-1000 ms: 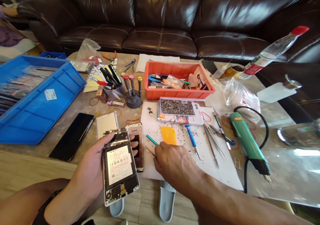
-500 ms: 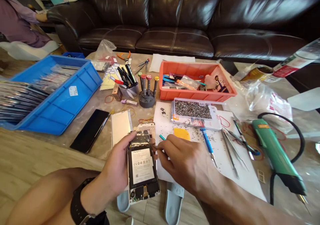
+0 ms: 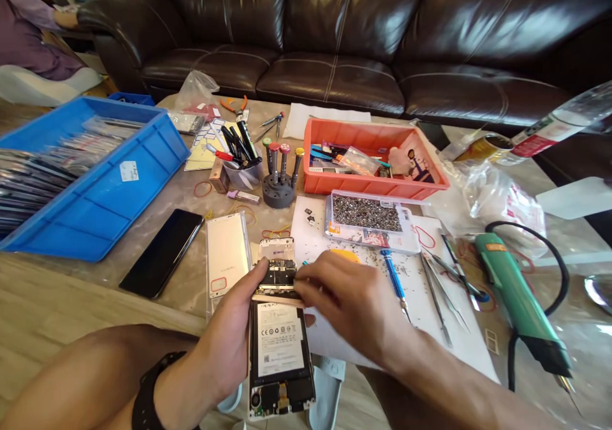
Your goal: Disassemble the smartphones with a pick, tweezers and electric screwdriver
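An opened smartphone (image 3: 280, 337) lies in my left hand (image 3: 224, 347), thumb along its left edge and fingertips showing at the right. Its labelled battery and dark circuit board (image 3: 278, 275) are exposed. A narrow gold-coloured strip (image 3: 275, 300) crosses the phone between board and battery. My right hand (image 3: 344, 299) is closed in a pinch at the phone's right edge, close to the board and the strip's right end. What sits between those fingertips is hidden. Just behind them shows a small teal tip. A yellow plastic piece (image 3: 345, 255) lies partly behind my right hand.
On white paper lie loose screws, a blue screwdriver (image 3: 394, 280), tweezers (image 3: 447, 293) and a screw box (image 3: 368, 216). Around stand a screwdriver stand (image 3: 278, 191), orange tray (image 3: 377, 184) and blue bin (image 3: 138, 191). A green heat tool (image 3: 519, 296) lies right; a black phone (image 3: 162, 251) left.
The phone has shifted slightly right and down in view. The gold strip now shows across it. A thin dark tool end seen earlier at my right fingertips no longer shows.
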Demonstrator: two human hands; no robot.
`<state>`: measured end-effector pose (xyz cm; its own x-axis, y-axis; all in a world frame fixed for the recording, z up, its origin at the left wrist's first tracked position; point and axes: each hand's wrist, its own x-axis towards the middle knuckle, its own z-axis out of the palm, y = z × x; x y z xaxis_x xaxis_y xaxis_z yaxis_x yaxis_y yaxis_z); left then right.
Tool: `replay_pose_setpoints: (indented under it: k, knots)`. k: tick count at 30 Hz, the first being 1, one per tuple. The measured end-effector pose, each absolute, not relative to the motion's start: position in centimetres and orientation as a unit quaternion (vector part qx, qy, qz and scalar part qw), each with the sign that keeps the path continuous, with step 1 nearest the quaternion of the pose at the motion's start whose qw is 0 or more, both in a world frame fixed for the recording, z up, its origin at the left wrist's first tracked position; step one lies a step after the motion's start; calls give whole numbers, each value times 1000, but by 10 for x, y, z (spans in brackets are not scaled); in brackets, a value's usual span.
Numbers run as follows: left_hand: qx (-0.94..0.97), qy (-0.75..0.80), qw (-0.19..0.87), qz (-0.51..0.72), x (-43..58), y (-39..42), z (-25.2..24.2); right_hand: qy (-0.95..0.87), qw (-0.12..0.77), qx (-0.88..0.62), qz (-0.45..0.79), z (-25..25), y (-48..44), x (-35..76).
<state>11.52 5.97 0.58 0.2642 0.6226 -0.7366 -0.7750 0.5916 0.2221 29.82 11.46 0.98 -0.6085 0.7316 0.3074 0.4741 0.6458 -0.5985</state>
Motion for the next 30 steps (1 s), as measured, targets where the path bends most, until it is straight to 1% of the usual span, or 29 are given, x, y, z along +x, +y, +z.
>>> replay_pose_setpoints:
  k: [2, 4, 6, 7, 9, 13, 18, 20, 23, 25, 26, 28, 30]
  knots:
    - [-65, 438, 790, 424, 111, 56, 3, -844, 255, -429, 195, 10, 126, 311]
    - [-48, 451, 787, 417, 107, 55, 3, -836, 184, -492, 158, 7, 135, 323]
    - [-43, 461, 779, 424, 106, 54, 5, -834, 103, -519, 158, 0, 137, 330]
    - [-43, 467, 775, 424, 105, 54, 6, -834, 75, -522, 162, -3, 137, 331]
    - [-44, 476, 770, 421, 105, 53, 8, -838, 55, -520, 159, -11, 135, 329]
    - [-39, 468, 776, 420, 105, 51, 5, -846, 76, -512, 128, -24, 135, 318]
    - [-62, 438, 794, 416, 108, 52, 4, -829, 108, -521, 172, -25, 140, 318]
    - [-75, 436, 789, 425, 109, 54, 4, -803, 142, -536, 220, -17, 140, 318]
    - [-68, 420, 797, 428, 111, 55, 4, -730, 191, -544, 368, 3, 136, 312]
    - [-65, 412, 801, 428, 112, 55, 3, -693, 194, -515, 465, 17, 129, 303]
    - [-65, 407, 803, 431, 112, 55, 3, -690, 188, -497, 492, 23, 125, 297]
    - [-73, 389, 805, 441, 113, 54, 3, -714, 161, -463, 500, 32, 118, 284]
    - [-88, 377, 802, 455, 113, 54, 4, -760, 139, -441, 456, 38, 114, 274]
